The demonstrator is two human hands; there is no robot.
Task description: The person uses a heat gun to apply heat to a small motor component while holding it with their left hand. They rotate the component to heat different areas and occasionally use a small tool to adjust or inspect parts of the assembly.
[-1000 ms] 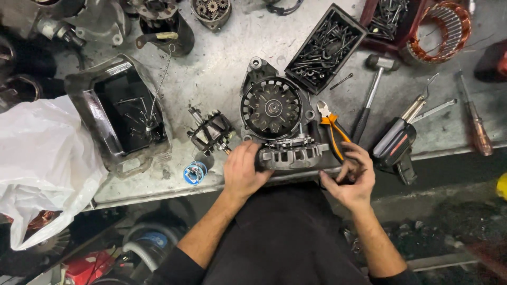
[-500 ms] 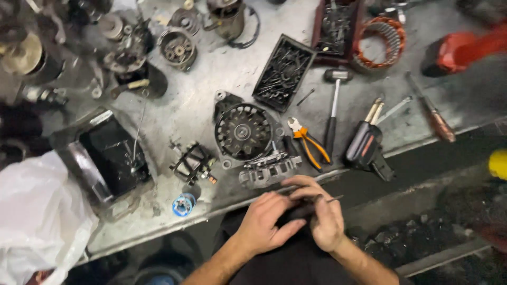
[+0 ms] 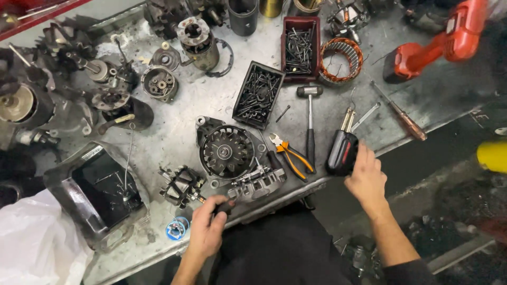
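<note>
My left hand (image 3: 207, 231) has its fingers wrapped round a dark tool handle (image 3: 224, 207) at the worktop (image 3: 174, 113) edge; right hand (image 3: 365, 177), fingers loosely spread, touches the black-red tool bundle (image 3: 343, 153) (could roll off).

The left hand (image 3: 207, 228) grips a dark tool handle (image 3: 224, 206) at the near edge of the metal workbench (image 3: 211, 100), just beside a grey alternator housing (image 3: 259, 182). The right hand (image 3: 365, 177) touches a black and red tool case (image 3: 342, 153). Orange-handled pliers (image 3: 289, 155) and a hammer (image 3: 309, 126) lie between them. 2 trays of screws (image 3: 257, 95) sit farther back.
</note>
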